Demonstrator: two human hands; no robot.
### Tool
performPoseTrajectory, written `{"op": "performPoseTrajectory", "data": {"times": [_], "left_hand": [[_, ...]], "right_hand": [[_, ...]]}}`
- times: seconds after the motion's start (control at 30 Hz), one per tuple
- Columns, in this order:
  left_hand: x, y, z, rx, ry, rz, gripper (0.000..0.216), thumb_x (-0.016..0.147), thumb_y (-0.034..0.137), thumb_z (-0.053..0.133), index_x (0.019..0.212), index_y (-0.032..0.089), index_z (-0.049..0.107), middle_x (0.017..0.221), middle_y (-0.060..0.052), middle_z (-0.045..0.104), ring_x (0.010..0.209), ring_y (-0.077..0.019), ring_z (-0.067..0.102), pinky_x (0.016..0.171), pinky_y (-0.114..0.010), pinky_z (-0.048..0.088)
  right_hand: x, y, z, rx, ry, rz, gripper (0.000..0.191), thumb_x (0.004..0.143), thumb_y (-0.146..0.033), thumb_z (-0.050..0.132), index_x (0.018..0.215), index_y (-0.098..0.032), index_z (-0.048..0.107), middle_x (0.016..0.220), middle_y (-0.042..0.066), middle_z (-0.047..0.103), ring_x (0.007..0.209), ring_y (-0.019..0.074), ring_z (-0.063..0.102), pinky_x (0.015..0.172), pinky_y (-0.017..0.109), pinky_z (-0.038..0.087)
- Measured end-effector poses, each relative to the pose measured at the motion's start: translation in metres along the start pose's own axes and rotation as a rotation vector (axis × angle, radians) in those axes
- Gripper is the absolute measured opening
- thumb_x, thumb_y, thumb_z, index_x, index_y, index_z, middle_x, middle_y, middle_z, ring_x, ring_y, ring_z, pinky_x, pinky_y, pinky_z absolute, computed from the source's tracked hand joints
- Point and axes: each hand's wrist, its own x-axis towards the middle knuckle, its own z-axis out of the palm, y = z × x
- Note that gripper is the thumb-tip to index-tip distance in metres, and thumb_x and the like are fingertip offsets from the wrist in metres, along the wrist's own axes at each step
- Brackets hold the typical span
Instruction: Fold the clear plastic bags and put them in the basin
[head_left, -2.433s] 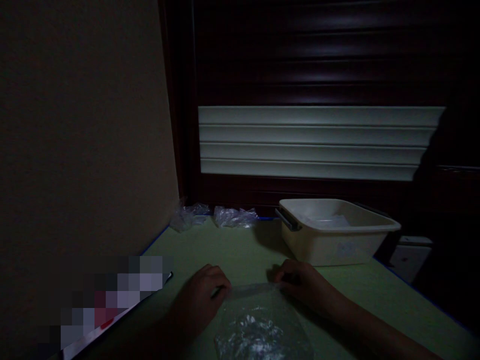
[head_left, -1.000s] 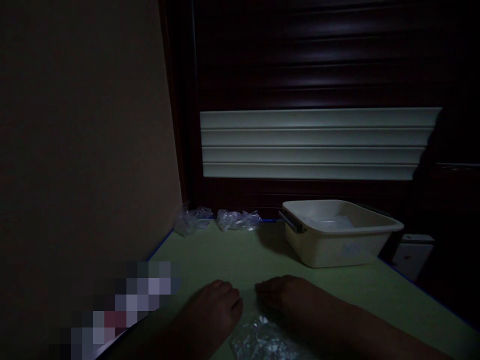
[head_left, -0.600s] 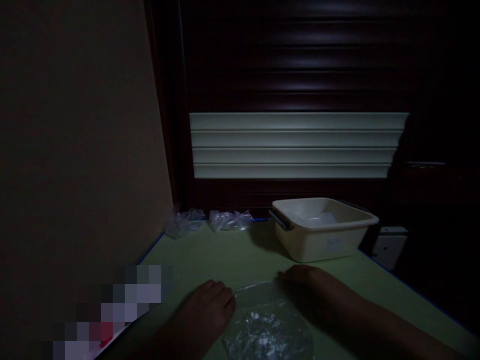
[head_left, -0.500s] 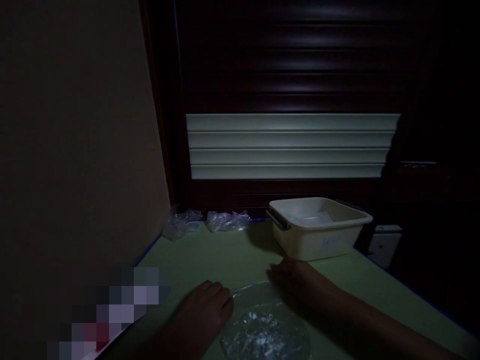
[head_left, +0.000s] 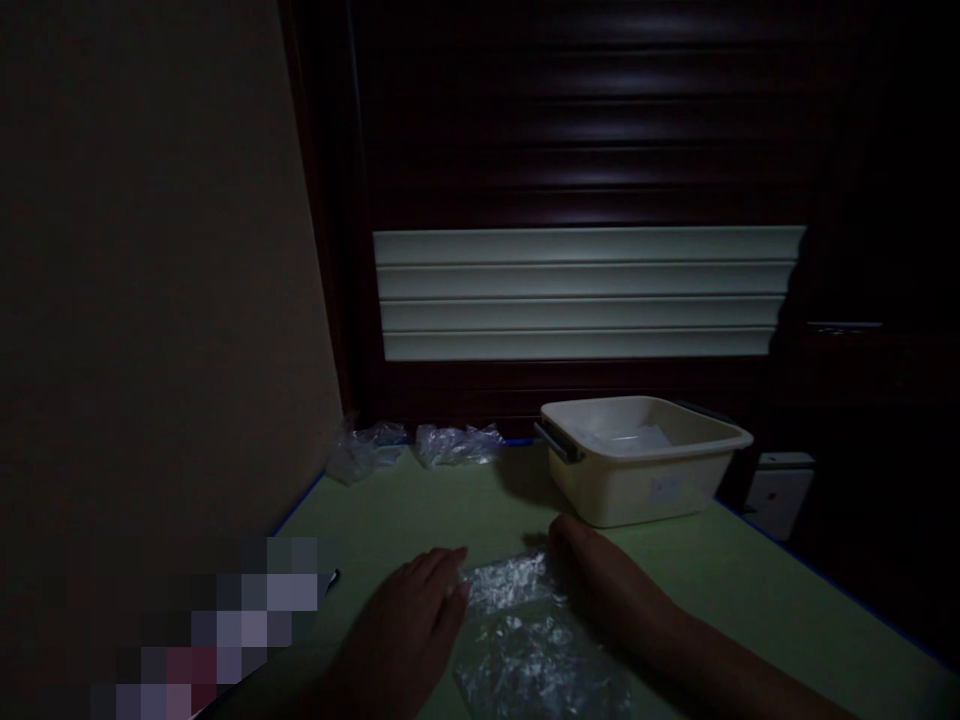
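Note:
In dim light, a clear plastic bag [head_left: 525,640] holding something white and crumpled lies flat on the green table [head_left: 420,510] close to me. My left hand [head_left: 409,630] rests at the bag's upper left corner, fingers together and touching its top edge. My right hand [head_left: 600,585] lies along the bag's right side with its fingers at the upper right corner. The bag's top edge looks crinkled between the two hands. Whether either hand pinches the plastic is too dark to tell.
A cream plastic tub [head_left: 641,455] with a dark handle stands at the back right of the table. Two crumpled clear bags [head_left: 409,448] lie at the back left by the wall. A flat item [head_left: 225,620], partly blurred out, lies at the left.
My hands have shifted along the bag's top edge, closing in then spreading again. The bag's top now looks crinkled and sits slightly farther from me.

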Motion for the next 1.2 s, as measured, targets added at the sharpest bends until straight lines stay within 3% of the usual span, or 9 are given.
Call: {"op": "performPoseTrajectory", "data": {"times": [0.13, 0.3, 0.37, 0.43, 0.57, 0.73, 0.87, 1.03, 1.2], "left_hand": [[0.003, -0.008, 0.009, -0.267, 0.095, -0.155, 0.031, 0.083, 0.025, 0.053, 0.112, 0.017, 0.059, 0.102, -0.007, 0.068, 0.096, -0.0212, 0.063, 0.087, -0.032, 0.048], [0.008, -0.01, 0.008, -0.393, 0.073, -0.092, 0.009, 0.078, 0.02, 0.055, 0.08, 0.018, 0.064, 0.079, -0.002, 0.066, 0.077, -0.0179, 0.063, 0.073, -0.026, 0.048], [0.01, -0.009, 0.005, -0.404, 0.044, -0.063, 0.014, 0.08, 0.019, 0.052, 0.072, 0.018, 0.063, 0.073, -0.002, 0.065, 0.071, -0.0168, 0.063, 0.068, -0.025, 0.047], [0.01, -0.008, 0.002, -0.397, 0.023, -0.051, 0.019, 0.081, 0.019, 0.049, 0.07, 0.017, 0.064, 0.071, -0.002, 0.065, 0.069, -0.0164, 0.063, 0.066, -0.024, 0.046], [0.011, -0.007, 0.0, -0.383, 0.021, -0.074, 0.019, 0.081, 0.019, 0.048, 0.071, 0.017, 0.064, 0.072, -0.003, 0.066, 0.071, -0.0168, 0.063, 0.066, -0.024, 0.046], [0.011, -0.008, 0.001, -0.39, 0.019, -0.086, 0.019, 0.081, 0.018, 0.047, 0.073, 0.017, 0.064, 0.074, -0.003, 0.066, 0.072, -0.017, 0.064, 0.067, -0.024, 0.046], [0.01, -0.008, 0.002, -0.411, 0.007, -0.116, 0.013, 0.079, 0.019, 0.051, 0.076, 0.017, 0.064, 0.076, -0.002, 0.067, 0.074, -0.0172, 0.063, 0.069, -0.025, 0.047], [0.01, -0.01, 0.002, -0.383, 0.002, -0.1, 0.012, 0.072, 0.011, 0.054, 0.078, 0.016, 0.063, 0.078, -0.002, 0.066, 0.075, -0.0171, 0.063, 0.071, -0.026, 0.047], [0.011, -0.011, 0.003, -0.365, 0.019, -0.067, 0.017, 0.071, 0.005, 0.053, 0.078, 0.015, 0.064, 0.076, -0.002, 0.065, 0.072, -0.0161, 0.062, 0.068, -0.025, 0.048]], "right_hand": [[-0.001, -0.003, -0.003, 0.104, 0.044, -0.011, 0.009, 0.086, -0.019, 0.034, 0.079, -0.022, 0.039, 0.071, 0.002, 0.054, 0.062, 0.016, 0.048, 0.056, 0.027, 0.034], [-0.003, -0.013, -0.012, 0.217, 0.067, -0.071, 0.012, 0.087, -0.022, 0.034, 0.077, -0.022, 0.04, 0.07, 0.001, 0.053, 0.062, 0.0156, 0.048, 0.056, 0.027, 0.035], [-0.003, -0.014, -0.012, 0.267, 0.063, -0.082, 0.013, 0.088, -0.025, 0.035, 0.079, -0.021, 0.043, 0.071, 0.002, 0.054, 0.064, 0.016, 0.049, 0.058, 0.028, 0.036], [-0.002, -0.011, -0.011, 0.373, 0.027, -0.051, 0.016, 0.089, -0.032, 0.039, 0.091, -0.019, 0.049, 0.075, 0.003, 0.056, 0.067, 0.0168, 0.052, 0.06, 0.028, 0.039], [0.002, 0.003, -0.009, 0.654, -0.096, 0.085, 0.047, 0.081, -0.043, 0.056, 0.118, -0.015, 0.048, 0.079, 0.004, 0.058, 0.069, 0.0169, 0.055, 0.061, 0.028, 0.043], [0.003, 0.013, -0.01, 0.759, -0.264, 0.071, 0.043, 0.069, -0.035, 0.07, 0.105, -0.014, 0.059, 0.075, 0.0, 0.057, 0.067, 0.0139, 0.055, 0.06, 0.026, 0.041], [0.003, 0.012, -0.01, 0.738, -0.237, 0.053, 0.027, 0.07, -0.028, 0.066, 0.092, -0.012, 0.062, 0.079, 0.004, 0.061, 0.07, 0.0157, 0.057, 0.062, 0.027, 0.043], [0.002, 0.008, -0.012, 0.771, -0.251, 0.046, 0.026, 0.068, -0.025, 0.064, 0.091, -0.013, 0.058, 0.077, 0.003, 0.062, 0.068, 0.0158, 0.057, 0.062, 0.028, 0.043], [0.0, 0.003, -0.016, 0.653, -0.27, 0.032, 0.017, 0.064, -0.013, 0.06, 0.081, -0.014, 0.059, 0.071, 0.0, 0.06, 0.065, 0.0137, 0.054, 0.059, 0.024, 0.04]]}}
